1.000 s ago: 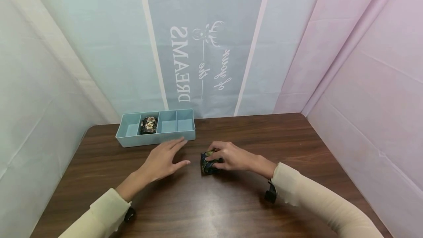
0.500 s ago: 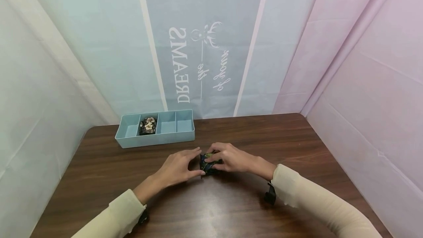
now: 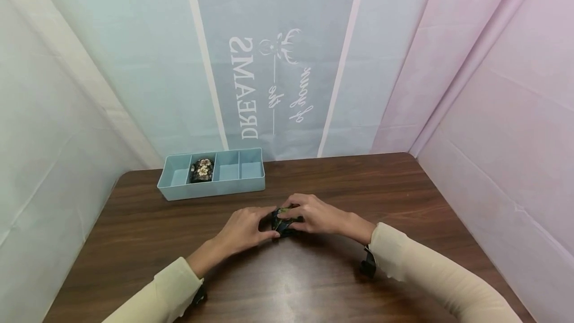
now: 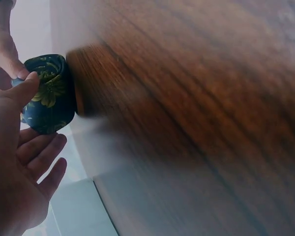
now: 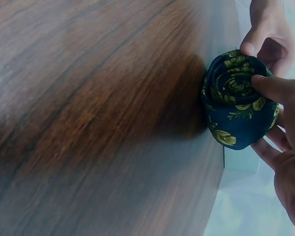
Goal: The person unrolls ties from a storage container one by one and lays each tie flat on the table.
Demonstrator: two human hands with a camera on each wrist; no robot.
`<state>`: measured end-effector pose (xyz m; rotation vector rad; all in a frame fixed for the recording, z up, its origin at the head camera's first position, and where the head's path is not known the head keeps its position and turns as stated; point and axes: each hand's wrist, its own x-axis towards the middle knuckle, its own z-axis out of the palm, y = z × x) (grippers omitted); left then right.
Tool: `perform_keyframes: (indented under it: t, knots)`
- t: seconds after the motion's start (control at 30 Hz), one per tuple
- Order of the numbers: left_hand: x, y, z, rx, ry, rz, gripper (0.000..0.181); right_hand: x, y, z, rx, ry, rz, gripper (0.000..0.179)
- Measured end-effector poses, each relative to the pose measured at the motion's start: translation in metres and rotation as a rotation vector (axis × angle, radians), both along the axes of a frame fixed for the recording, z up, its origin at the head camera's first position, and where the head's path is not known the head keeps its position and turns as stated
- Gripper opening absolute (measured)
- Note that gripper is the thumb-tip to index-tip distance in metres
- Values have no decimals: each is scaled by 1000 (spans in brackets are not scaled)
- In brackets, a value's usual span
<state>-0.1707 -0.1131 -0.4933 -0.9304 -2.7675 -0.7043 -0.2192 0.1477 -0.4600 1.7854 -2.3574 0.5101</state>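
A rolled-up necktie (image 3: 281,227), dark blue with yellow-green flowers, rests on the table between both hands. Its spiral end shows on the roll (image 5: 241,120) in the right wrist view. My right hand (image 3: 320,216) grips it from the right, thumb on the spiral end and fingers round the far side. From the left, my left hand (image 3: 244,227) holds the other end between thumb and fingers; in the left wrist view the thumb lies on the flowered roll (image 4: 51,105). Parts of the roll are hidden by the fingers.
A light blue divided box (image 3: 215,191) stands at the back left of the brown wooden table (image 3: 358,183). One of its compartments holds a black roll with white flowers (image 3: 203,170). Fabric curtains (image 3: 287,4) enclose the back and sides.
My left hand has moved right, from beside the box to the rolled necktie, and now holds its left end. My right hand has kept its grip in about the same place.
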Motion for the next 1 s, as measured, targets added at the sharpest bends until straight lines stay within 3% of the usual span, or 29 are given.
perform_keyframes:
  t: [0.3, 0.5, 0.67, 0.87, 1.0]
  knots:
    - [0, -8, -2, -23, -30, 7, 66, -3, 6, -4, -5, 30, 6, 37]
    - [2, -10, -2, -38, -41, -12, 66, -3, 10, -5, -15, 1, -1, 36]
    - [3, -13, 0, -69, 20, -49, 61, -3, 12, -6, -30, -24, -2, 37]
    - [1, -15, 0, -103, 138, -154, 47, -4, 16, -8, -50, -58, -9, 38]
    - [0, -15, -1, -146, 151, -193, 41, -4, 18, -10, -64, -79, -4, 39]
